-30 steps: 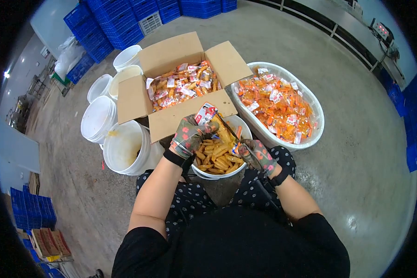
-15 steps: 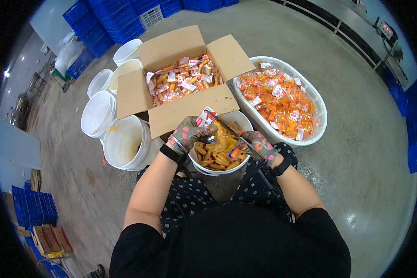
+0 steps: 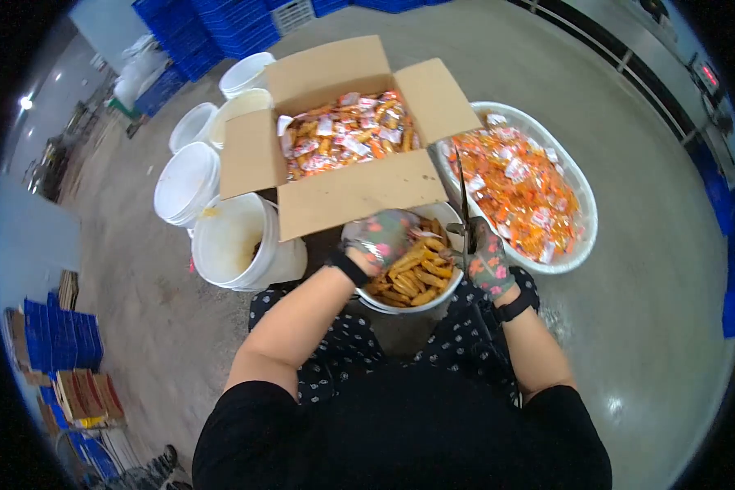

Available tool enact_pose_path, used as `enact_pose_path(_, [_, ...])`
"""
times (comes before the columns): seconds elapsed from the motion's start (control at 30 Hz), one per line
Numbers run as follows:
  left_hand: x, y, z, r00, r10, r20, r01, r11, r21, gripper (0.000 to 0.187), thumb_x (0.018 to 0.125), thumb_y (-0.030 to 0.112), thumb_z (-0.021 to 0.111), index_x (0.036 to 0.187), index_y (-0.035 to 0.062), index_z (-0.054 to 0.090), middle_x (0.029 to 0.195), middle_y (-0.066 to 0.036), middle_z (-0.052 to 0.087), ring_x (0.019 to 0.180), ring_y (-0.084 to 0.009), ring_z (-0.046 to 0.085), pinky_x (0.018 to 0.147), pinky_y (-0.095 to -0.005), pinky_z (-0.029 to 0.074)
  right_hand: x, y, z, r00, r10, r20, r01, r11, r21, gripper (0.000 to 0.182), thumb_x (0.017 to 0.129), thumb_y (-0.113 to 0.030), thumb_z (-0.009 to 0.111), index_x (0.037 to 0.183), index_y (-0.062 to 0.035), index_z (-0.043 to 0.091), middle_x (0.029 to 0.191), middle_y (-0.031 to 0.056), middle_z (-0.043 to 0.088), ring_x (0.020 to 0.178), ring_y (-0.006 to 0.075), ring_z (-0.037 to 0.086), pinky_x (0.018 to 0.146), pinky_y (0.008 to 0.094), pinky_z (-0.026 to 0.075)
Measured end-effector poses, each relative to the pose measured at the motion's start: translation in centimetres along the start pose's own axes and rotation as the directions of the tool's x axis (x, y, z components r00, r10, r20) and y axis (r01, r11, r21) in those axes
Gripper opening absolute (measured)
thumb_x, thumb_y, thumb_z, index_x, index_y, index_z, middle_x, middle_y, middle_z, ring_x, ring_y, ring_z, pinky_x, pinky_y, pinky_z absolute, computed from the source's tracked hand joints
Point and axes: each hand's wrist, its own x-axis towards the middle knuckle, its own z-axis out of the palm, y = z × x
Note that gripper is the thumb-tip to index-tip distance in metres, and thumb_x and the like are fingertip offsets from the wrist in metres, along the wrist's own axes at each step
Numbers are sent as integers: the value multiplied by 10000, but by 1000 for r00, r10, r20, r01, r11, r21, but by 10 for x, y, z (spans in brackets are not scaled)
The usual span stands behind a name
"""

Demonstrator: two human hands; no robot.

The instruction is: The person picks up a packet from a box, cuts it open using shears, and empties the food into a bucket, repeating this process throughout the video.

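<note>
My left hand, in a flowered glove, is blurred at the far left rim of a white bucket. Its fingers look curled, and a whitish scrap shows by the fingertips; what they hold is hidden. Golden-brown finger-shaped food pieces lie loose in the bucket. On the bucket's right side my right hand is closed around a pair of scissors, whose blades point up and away from me.
An open cardboard box of sealed packets stands beyond the bucket. To the right is a white oval tub heaped with orange packets. Several white buckets stand at left. Blue crates are stacked behind.
The labelled packet seen spilling over the bucket half a second ago is no longer visible between my hands. My hands have moved apart, and the scissors now point upward.
</note>
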Motion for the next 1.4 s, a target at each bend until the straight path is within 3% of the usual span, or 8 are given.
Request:
enact_pose_path(0.2, [32,-5,-3,984,-8,179,-19,989,147,247,638,61,609,882,43,583,815,-149,588,781,-301,582,669,-373,470,10,-4,16,979,-163,-124,120,947,-298,362,726,-157,595,1028,17,496,912,169,596,802,314,592,679,370,480])
enact_pose_path(0.33, [62,-88,-52,985,-167,41,157,775,-612,185,676,84,636,844,28,585,800,-107,608,718,-214,581,650,-322,470,-3,32,-10,957,129,-262,-126,992,26,293,728,-110,641,973,-18,511,810,106,608,747,201,592,672,303,472])
enact_pose_path(0.67, [113,-294,-59,760,-628,167,285,553,783,316,788,332,531,1010,121,613,1012,-105,588,959,-290,544,808,-356,429,12,49,-125,847,46,-529,-238,923,-301,281,764,-91,606,1011,-3,505,944,105,582,877,212,554,773,336,433])
enact_pose_path(0.7, [123,-335,-32,716,-693,79,471,564,678,271,791,253,480,972,139,646,1031,-59,608,1056,-242,514,896,-593,222,9,46,-127,851,94,-516,-315,878,-360,277,771,-103,602,1008,0,502,935,110,584,879,218,554,776,340,429])
enact_pose_path(0.93, [93,-318,-84,633,-755,-174,774,621,123,315,761,211,567,1004,12,592,975,-110,618,880,-220,602,716,-298,489,-13,48,-106,846,155,-510,-244,964,-110,187,761,-77,615,896,11,520,876,118,612,814,198,574,702,303,458])
enact_pose_path(1.0, [72,-264,-125,543,-727,-420,538,685,-491,301,716,150,617,970,-10,595,925,-138,624,812,-204,612,694,-289,489,-13,48,-98,876,176,-450,-253,961,-116,193,752,-79,624,895,-1,521,849,100,614,778,185,578,684,291,462])
enact_pose_path(1.07, [58,-274,-131,629,-398,-668,209,914,-348,272,702,35,588,966,-26,584,848,-142,618,749,-177,608,622,-252,487,-15,61,-86,910,167,-379,-210,975,-74,176,749,-103,620,882,-20,541,792,67,615,712,171,581,650,275,457])
enact_pose_path(1.4, [17,-78,-95,734,-423,-532,-359,423,-832,468,667,18,661,1070,-38,430,957,-157,537,838,-240,584,727,-333,503,-17,-10,-12,929,235,286,-305,924,229,213,908,-152,371,971,17,483,793,134,594,688,186,608,565,226,490])
